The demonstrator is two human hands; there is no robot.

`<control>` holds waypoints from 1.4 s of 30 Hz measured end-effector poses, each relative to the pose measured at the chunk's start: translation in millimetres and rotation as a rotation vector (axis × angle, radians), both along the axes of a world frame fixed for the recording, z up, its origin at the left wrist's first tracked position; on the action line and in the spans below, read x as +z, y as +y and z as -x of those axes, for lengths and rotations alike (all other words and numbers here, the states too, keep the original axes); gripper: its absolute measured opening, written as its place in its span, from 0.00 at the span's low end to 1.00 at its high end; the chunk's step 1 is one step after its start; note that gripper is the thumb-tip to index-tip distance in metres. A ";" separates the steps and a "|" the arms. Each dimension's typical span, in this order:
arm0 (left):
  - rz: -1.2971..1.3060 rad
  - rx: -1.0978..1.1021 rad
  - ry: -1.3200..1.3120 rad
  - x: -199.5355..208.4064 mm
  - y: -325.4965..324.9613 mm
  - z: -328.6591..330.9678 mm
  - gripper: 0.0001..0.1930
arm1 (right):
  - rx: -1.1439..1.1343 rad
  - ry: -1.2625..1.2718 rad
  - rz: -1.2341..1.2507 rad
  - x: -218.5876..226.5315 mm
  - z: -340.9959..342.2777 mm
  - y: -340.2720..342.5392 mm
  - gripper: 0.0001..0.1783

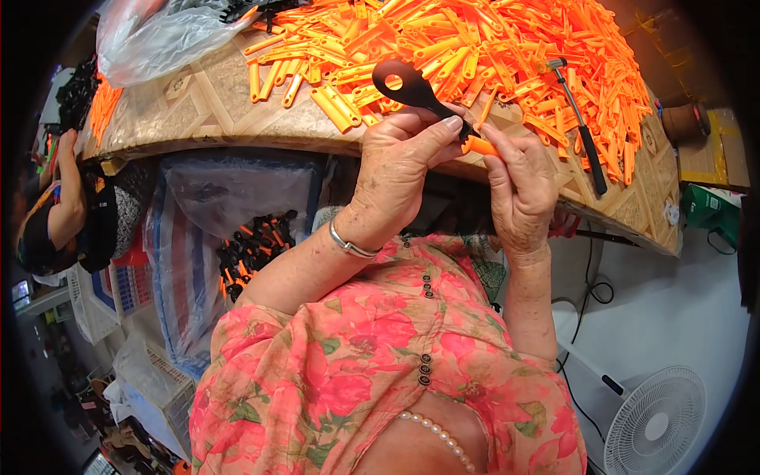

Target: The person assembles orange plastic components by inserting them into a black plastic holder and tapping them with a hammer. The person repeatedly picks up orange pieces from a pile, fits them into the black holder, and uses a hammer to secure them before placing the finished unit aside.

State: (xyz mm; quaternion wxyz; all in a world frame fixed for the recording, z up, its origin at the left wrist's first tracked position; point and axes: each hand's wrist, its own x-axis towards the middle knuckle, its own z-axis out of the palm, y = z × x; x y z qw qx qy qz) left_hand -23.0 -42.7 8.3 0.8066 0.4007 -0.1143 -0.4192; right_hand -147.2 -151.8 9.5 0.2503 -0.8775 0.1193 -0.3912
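Observation:
In front of me, at the table's near edge, my left hand is closed around a black plastic handle with a round hole in its broad end. That end points up and to the left. My right hand pinches an orange plastic strip between thumb and fingers. The strip meets the handle's narrow end; how far it goes in is hidden by my fingers. Just beyond my hands lies a big heap of similar orange strips.
A small hammer rests on the wood-patterned table, right of my hands. Clear plastic bags lie at the far left. Below is a striped sack holding black-and-orange pieces. Another person's arm shows at left; a white fan stands lower right.

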 end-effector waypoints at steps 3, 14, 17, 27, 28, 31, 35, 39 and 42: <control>0.020 0.038 -0.073 -2.9 1.5 3.3 0.06 | 0.033 0.011 -0.099 -6.9 -2.0 0.4 0.08; -0.012 -0.189 -0.312 9.4 14.6 0.5 0.11 | 0.346 0.084 -0.892 -3.1 17.9 -6.2 0.06; 0.004 -0.200 -0.215 2.8 14.0 -0.2 0.11 | 0.274 0.135 -0.858 -3.3 20.5 -2.0 0.06; 0.053 -0.173 0.143 -5.4 11.8 3.0 0.10 | 0.102 -0.008 -0.266 5.3 15.8 13.2 0.11; 0.053 -0.170 0.149 -4.1 11.7 3.4 0.10 | 0.093 -0.003 -0.251 6.4 16.4 13.9 0.11; 0.054 -0.173 0.154 -0.5 12.0 4.5 0.10 | 0.083 -0.035 -0.261 4.0 19.2 13.8 0.12; 0.008 -0.105 -0.043 1.9 11.5 10.6 0.10 | 0.110 -0.041 -0.283 1.6 20.8 11.6 0.13; 0.027 -0.074 -0.107 7.1 10.3 12.7 0.10 | 0.086 -0.028 -0.221 3.4 18.1 14.1 0.14; 0.030 -0.118 0.041 7.2 11.4 9.7 0.10 | 0.048 -0.095 -0.246 1.6 20.2 14.5 0.15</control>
